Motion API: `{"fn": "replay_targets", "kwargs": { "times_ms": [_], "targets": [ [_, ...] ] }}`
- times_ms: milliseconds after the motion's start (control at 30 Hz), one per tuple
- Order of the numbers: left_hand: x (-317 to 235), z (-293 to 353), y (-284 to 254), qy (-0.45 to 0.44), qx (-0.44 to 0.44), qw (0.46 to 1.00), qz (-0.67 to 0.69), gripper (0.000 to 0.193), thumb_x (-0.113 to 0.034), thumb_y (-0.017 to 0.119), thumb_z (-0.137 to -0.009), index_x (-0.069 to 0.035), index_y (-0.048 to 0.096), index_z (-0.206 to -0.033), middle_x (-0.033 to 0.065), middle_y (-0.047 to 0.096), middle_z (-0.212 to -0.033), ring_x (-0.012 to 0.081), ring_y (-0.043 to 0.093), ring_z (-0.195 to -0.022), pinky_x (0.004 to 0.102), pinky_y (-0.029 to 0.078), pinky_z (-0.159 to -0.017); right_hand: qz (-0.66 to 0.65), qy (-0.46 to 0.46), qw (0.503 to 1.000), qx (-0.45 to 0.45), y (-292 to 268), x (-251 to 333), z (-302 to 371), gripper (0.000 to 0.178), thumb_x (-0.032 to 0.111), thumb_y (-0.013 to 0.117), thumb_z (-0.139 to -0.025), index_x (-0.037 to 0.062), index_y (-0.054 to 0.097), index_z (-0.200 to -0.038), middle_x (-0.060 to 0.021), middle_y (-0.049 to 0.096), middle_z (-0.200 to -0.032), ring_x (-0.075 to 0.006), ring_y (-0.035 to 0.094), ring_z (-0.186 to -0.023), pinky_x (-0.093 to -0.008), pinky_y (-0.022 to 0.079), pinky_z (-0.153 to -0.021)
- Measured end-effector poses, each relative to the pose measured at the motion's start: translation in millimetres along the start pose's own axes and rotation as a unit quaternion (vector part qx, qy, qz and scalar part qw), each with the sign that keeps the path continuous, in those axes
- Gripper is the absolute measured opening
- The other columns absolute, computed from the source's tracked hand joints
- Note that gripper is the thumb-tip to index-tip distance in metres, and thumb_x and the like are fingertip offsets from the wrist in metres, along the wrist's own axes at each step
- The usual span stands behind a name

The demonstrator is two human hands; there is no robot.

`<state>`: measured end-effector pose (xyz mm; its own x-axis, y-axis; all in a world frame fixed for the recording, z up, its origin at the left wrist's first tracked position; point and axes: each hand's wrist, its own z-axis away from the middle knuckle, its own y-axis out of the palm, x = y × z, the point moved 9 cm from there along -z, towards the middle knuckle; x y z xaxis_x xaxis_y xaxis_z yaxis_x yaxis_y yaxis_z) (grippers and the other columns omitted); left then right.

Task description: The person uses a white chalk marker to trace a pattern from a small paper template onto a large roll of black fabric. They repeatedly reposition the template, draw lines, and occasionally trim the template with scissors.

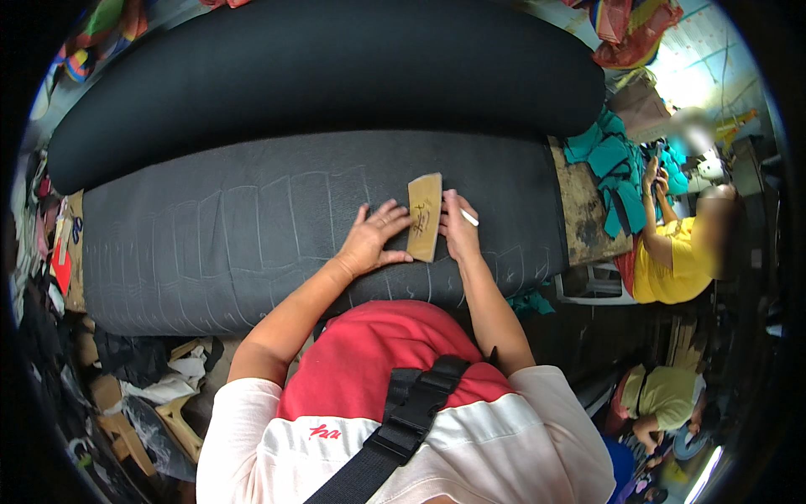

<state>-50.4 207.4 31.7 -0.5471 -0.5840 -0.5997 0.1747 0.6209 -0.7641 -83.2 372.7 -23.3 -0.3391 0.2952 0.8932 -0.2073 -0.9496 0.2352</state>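
A tan cardboard template (426,223) with dark handwriting lies on dark grey fabric (252,193). My left hand (369,238) rests on the fabric with its fingers spread, the tips and thumb at the template's left edge. At the opposite edge my right hand (459,227) is closed round a white marking stick (469,217), whose rear end sticks out; its tip is hidden. Pale outlines of similar shapes run in a row across the fabric to the left of the template, and more marks follow the near edge.
A thick roll of black fabric (336,71) lies along the far side. Blue-handled scissors (76,228) sit at the table's left end. Teal cut pieces (609,155) are heaped at the right, beside a person in yellow (676,260). Another person (659,395) is at lower right.
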Motion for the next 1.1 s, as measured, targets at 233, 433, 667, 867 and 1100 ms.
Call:
{"fn": "replay_targets", "kwargs": {
  "times_ms": [233,433,667,867,1100],
  "targets": [
    [20,9,1,-0.115,-0.083,0.989,-0.047,0.044,-0.026,0.063,-0.083,-0.010,0.053,-0.122,0.0101,0.054,-0.127,0.0274,0.039,-0.130,0.0582,0.022,-0.103,0.092,-0.094,0.989,0.068,4,0,-23,0.040,-0.012,0.056,-0.078,-0.0010,0.049,-0.116,-0.0054,0.057,-0.091,-0.0127,0.062,-0.077,-0.0238,0.053,-0.067],
    [51,8,3,-0.175,0.039,0.976,-0.121,0.072,-0.053,0.064,-0.074,-0.019,0.044,-0.135,0.0049,0.036,-0.145,0.0267,0.023,-0.138,0.0698,0.009,-0.101,0.311,-0.208,0.921,0.108,58,-2,-44,0.034,-0.006,0.058,-0.078,0.0007,0.056,-0.112,-0.0052,0.060,-0.083,-0.0116,0.060,-0.068,-0.0237,0.049,-0.062],
    [49,17,8,-0.225,0.017,0.962,-0.154,0.072,-0.058,0.063,-0.070,-0.023,0.050,-0.131,-0.0040,0.038,-0.144,0.0211,0.025,-0.137,0.0725,0.007,-0.099,0.394,-0.364,0.841,0.076,83,56,-44,0.023,0.021,0.059,-0.087,0.0010,0.067,-0.095,-0.0169,0.066,-0.086,-0.0310,0.065,-0.075,-0.0347,0.051,-0.068],
    [51,15,9,-0.224,0.021,0.961,-0.159,0.073,-0.060,0.062,-0.070,-0.021,0.050,-0.131,-0.0033,0.038,-0.143,0.0225,0.026,-0.137,0.0718,0.007,-0.099,0.439,-0.324,0.824,0.150,127,38,-56,0.022,0.026,0.062,-0.082,0.0065,0.069,-0.090,-0.0156,0.067,-0.088,-0.0311,0.064,-0.085,-0.0394,0.050,-0.078],
    [53,17,10,-0.224,0.009,0.963,-0.148,0.071,-0.058,0.063,-0.070,-0.022,0.051,-0.130,-0.0049,0.037,-0.144,0.0215,0.024,-0.137,0.0740,0.006,-0.098,0.450,-0.309,0.838,0.025,72,52,-74,0.016,0.017,0.060,-0.078,0.0018,0.066,-0.077,-0.0164,0.066,-0.073,-0.0356,0.064,-0.068,-0.0384,0.052,-0.061]
  ]
}}
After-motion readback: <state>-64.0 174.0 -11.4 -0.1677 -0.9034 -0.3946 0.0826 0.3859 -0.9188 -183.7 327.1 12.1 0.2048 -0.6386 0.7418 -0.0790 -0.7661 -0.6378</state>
